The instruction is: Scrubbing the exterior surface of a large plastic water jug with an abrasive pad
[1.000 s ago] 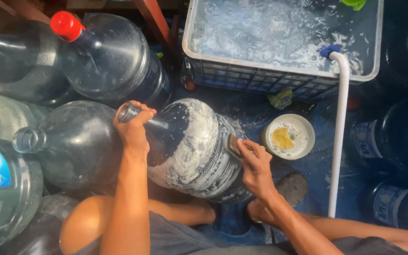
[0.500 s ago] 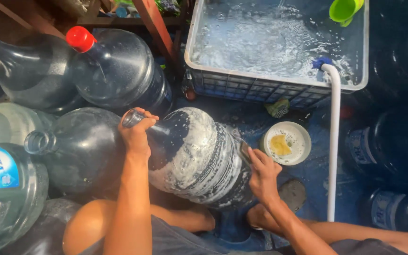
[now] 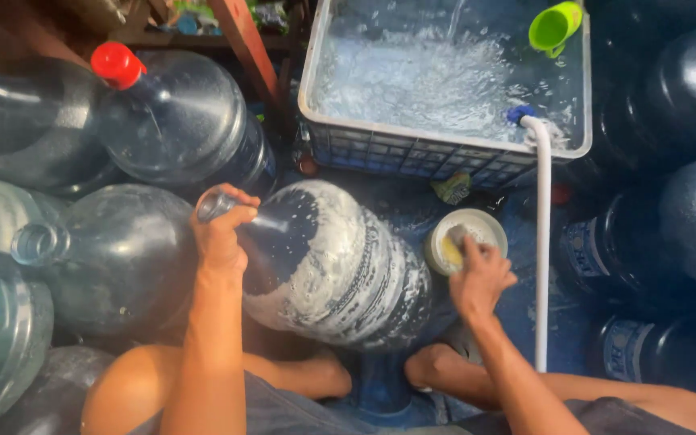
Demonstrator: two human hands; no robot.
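While the soapy water jug point(image 3: 332, 266) lay on its side between the knees, its long axis ran left to right, neck leftward. Left hand point(image 3: 221, 234) was closed round the neck; right hand point(image 3: 481, 278), past the jug's base, pinched a scrub pad point(image 3: 457, 236) in the small white bowl point(image 3: 485, 225), before the water-filled crate point(image 3: 445, 149).

Small object under the right hand point(image 3: 481, 278) in the bowl point(image 3: 477, 229) — too blurred to identify.

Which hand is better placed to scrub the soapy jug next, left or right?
Right, most likely. The right hand holds a scrubbing pad over the small white bowl beside the soapy jug. The left hand grips the jug's neck, steadying it.
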